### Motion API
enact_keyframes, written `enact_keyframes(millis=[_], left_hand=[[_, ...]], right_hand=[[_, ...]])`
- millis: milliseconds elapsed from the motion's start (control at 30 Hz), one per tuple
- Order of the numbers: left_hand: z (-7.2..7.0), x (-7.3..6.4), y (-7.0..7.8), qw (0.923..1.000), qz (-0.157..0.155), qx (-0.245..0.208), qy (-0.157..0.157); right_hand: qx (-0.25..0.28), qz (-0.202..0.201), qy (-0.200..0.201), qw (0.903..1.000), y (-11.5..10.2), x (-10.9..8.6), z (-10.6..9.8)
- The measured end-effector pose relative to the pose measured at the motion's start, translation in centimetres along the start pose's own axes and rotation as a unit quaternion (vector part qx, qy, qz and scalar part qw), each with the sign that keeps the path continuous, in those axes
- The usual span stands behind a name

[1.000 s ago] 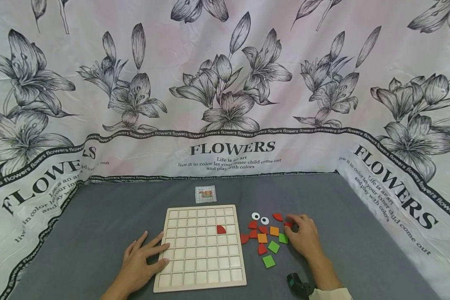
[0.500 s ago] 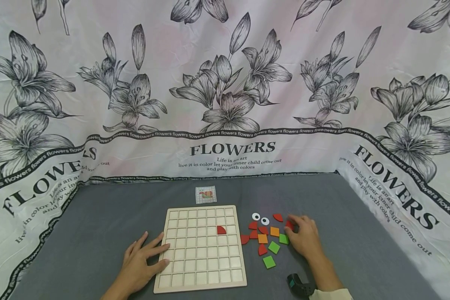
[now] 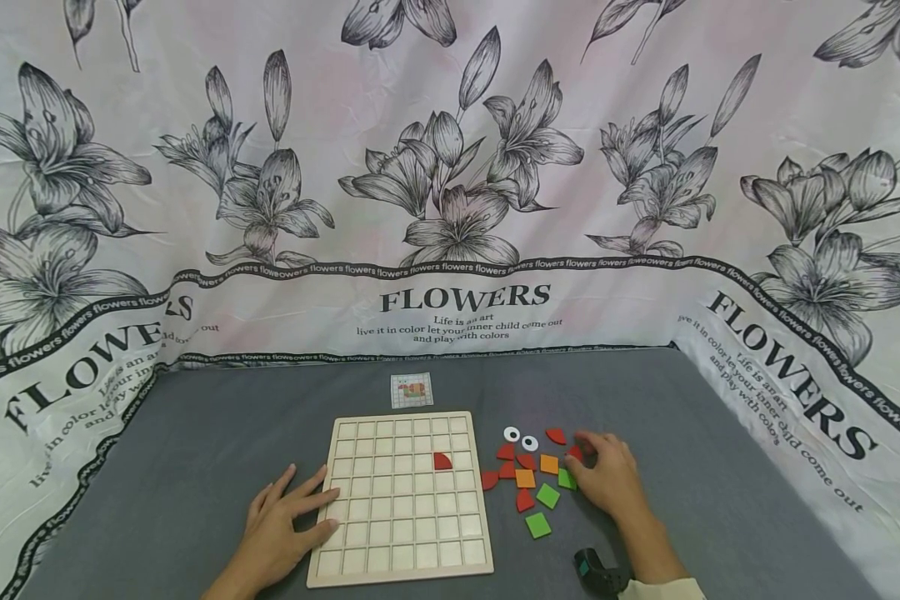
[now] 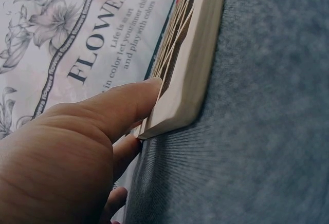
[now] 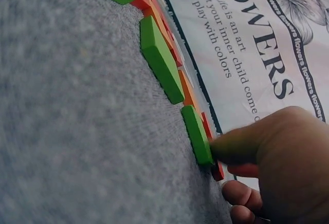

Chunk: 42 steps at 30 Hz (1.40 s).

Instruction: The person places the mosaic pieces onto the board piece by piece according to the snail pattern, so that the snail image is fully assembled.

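Note:
My left hand [image 3: 281, 525] lies at the left edge of a wooden grid board [image 3: 399, 577], index finger and thumb resting on its rim, fingers spread. In the left wrist view the thumb [image 4: 133, 100] touches the board's corner. One red quarter-circle tile [image 3: 442, 461] sits in a cell at the upper right of the grid. Right of the loose tiles, my right hand [image 3: 607, 471] holds a red quarter-circle piece [image 3: 576, 452] between thumb and index finger, low at the table. The thumb partly hides a green square tile [image 3: 566, 478] in the head view.
Loose tiles lie between board and right hand: orange squares [image 3: 525, 478], green squares [image 3: 537, 525], red pieces [image 3: 524, 500] and two white eye discs [image 3: 512, 434]. A small picture card [image 3: 412, 390] lies behind the board. A black wrist device [image 3: 598, 572] is near the right forearm.
My right thumb has shifted slightly left toward the green square, and the red piece between the fingers has moved slightly with it. The left hand and board stay put.

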<state>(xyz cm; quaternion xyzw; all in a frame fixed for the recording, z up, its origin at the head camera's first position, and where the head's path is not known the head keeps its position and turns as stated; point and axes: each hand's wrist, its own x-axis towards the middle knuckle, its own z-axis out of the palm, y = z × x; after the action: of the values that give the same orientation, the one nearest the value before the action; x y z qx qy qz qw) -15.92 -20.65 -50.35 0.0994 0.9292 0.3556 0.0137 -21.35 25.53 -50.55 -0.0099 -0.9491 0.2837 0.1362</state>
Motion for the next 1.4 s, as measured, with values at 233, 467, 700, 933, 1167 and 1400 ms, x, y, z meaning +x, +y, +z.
enact_keyframes(millis=[233,467,700,933,1167,1400], left_hand=[[0.1,-0.1,0.0,1.0,0.004,0.0,0.005],[0.0,-0.1,0.0,1.0,0.0,-0.002,0.003],[-0.2,-0.1,0.0,0.9999,-0.009,-0.001,-0.009],[-0.1,0.0,-0.1,0.9999,-0.005,0.001,-0.011],[-0.2,0.2,-0.1,0.9998,-0.007,-0.003,-0.016],[-0.3,0.1,0.0,0.9997,-0.016,-0.007,-0.02]], right_hand=[[-0.002,-0.005,-0.003,1.0,-0.1,0.1,-0.1],[-0.005,-0.005,0.019,0.9998,-0.3,0.0,-0.3],[0.027,0.011,0.046,0.9985,-0.3,-0.1,0.0],[0.06,0.037,0.071,0.995,-0.4,-0.2,-0.1],[0.125,0.024,0.101,0.9867,-1.5,-0.1,-0.6],[0.174,0.012,0.087,0.9808,-3.5,-0.2,-1.4]])
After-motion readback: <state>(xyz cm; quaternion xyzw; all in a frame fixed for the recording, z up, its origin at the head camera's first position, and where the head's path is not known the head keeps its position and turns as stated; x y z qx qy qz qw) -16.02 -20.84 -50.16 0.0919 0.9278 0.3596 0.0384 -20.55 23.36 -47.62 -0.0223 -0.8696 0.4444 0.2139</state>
